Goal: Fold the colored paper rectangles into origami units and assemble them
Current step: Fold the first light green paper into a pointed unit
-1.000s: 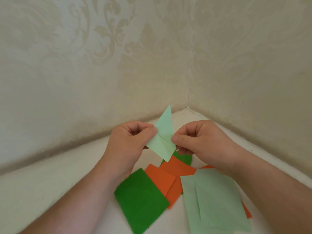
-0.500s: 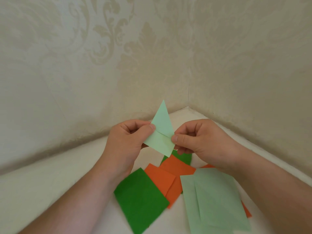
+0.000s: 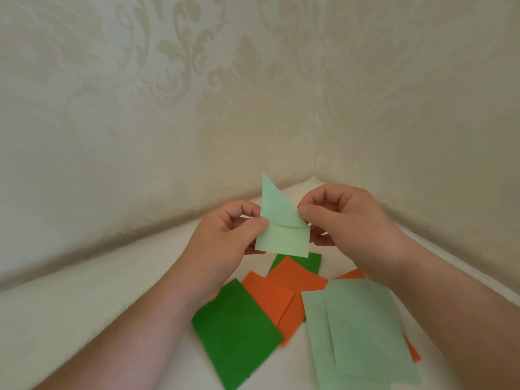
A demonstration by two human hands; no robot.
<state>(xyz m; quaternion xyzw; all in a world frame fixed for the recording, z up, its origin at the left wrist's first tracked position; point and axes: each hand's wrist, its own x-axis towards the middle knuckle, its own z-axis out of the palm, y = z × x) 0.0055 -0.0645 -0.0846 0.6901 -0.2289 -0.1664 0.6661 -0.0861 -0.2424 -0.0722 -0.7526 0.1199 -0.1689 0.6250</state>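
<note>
A partly folded light green paper unit [image 3: 280, 226] is held upright in the air above the white surface, a pointed triangular flap on top and a rectangular strip below. My left hand [image 3: 225, 237] pinches its left edge between thumb and fingers. My right hand [image 3: 343, 218] pinches its right edge at the fold. Below lie loose sheets: a dark green rectangle [image 3: 236, 333], orange rectangles [image 3: 281, 294] overlapping each other, and light green sheets [image 3: 360, 333] at the right.
Another dark green sheet [image 3: 312, 263] peeks out under the orange ones. An orange corner [image 3: 412, 351] shows beneath the light green sheets. Patterned cream walls [image 3: 197, 108] meet in a corner [image 3: 315, 175] just behind the hands, bounding the white surface [image 3: 84, 305].
The light green unit has been turned from a tilted position to upright, its point now straight up, and raised slightly. Both hands kept their pinch and shifted with it.
</note>
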